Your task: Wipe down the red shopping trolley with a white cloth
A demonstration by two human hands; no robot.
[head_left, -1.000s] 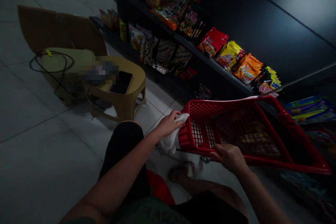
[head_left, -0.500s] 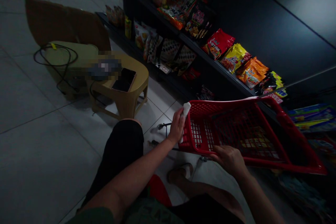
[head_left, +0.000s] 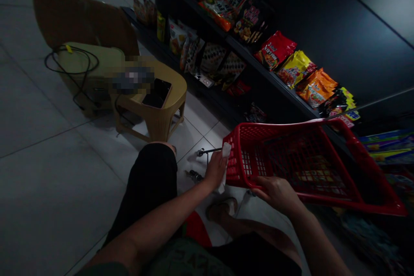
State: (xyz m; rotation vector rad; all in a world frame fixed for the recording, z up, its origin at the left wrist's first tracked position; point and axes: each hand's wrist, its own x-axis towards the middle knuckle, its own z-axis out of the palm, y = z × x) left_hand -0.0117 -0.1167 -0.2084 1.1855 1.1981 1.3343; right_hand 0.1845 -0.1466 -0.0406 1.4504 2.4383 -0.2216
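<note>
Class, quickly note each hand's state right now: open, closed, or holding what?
Left hand: holding a white cloth against the end of the red basket.
Right hand: closed on the red basket's near rim.

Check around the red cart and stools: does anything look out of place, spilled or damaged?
No spill or damage shows on the red cart, though the view is dim. The black cable looks untidy, looped loosely on the pale stool and hanging down its side.
</note>
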